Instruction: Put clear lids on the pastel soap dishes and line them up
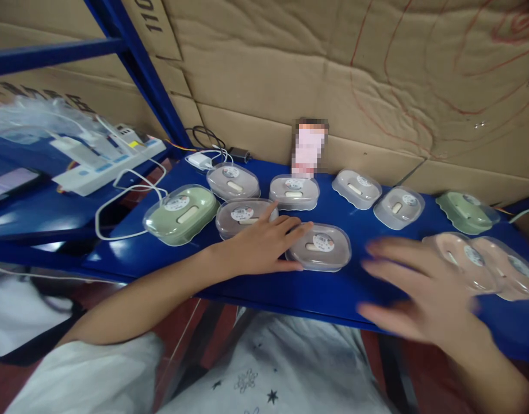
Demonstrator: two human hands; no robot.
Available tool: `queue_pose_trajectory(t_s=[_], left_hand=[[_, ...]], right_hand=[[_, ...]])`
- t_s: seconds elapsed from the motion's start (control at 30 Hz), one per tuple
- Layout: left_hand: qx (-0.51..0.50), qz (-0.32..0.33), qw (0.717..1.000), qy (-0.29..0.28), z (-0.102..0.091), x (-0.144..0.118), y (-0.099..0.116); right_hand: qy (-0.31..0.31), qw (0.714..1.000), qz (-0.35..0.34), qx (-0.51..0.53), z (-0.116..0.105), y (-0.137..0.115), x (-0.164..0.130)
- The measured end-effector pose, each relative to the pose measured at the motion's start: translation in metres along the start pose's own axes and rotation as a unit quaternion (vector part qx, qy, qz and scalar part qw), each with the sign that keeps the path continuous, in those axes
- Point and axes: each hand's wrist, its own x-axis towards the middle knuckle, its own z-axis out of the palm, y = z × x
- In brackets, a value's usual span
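My left hand (pixel 268 244) is at the left end of a grey oval plastic box (pixel 331 250) with a clear lid, its thumb at the near edge and other fingers at the far edge. The index finger points away, beside another grey box (pixel 230 221). To the right, my right hand (pixel 420 287) is blurred by motion above the table, fingers apart, holding nothing. Two overlapping pinkish boxes (pixel 471 259) lie beside it, partly hidden by it. Round white stickers mark the lids.
More lidded boxes stand along the blue table (pixel 264 287): a green box (pixel 182 215) at left, another green box (pixel 467 213) at right, several grey ones behind. A phone (pixel 307 146) leans on the cardboard wall. At left are a power strip (pixel 111 167) and white cables.
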Motion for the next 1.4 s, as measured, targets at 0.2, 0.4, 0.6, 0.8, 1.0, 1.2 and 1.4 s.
queue_pose_trajectory(t_s=[0.2,0.4,0.6,0.8,1.0,1.2,1.4], left_hand=[[-0.024,0.002,1.000,0.002,0.003,0.000,0.001],[0.026,0.028,0.997,0.062,-0.005,0.003,0.008],[0.043,0.050,0.996,0.057,-0.004,0.003,0.010],[0.042,0.063,0.996,0.049,0.009,0.003,0.005],[0.032,0.076,0.995,0.054,0.018,0.002,0.007],[0.029,0.081,0.995,0.047,0.020,0.002,0.004],[0.023,0.090,0.995,0.041,0.020,0.003,0.005]], right_hand=[[-0.119,0.991,0.020,0.062,0.068,0.022,0.009],[-0.042,0.996,0.072,-0.031,0.032,0.070,0.006],[0.003,0.979,0.196,-0.059,0.011,0.171,0.022],[-0.021,0.980,0.198,-0.015,0.024,0.207,0.019],[-0.022,0.981,0.193,-0.022,0.026,0.203,0.015],[-0.044,0.974,0.221,-0.018,0.031,0.213,0.023],[-0.054,0.955,0.282,-0.078,0.017,0.199,0.027]])
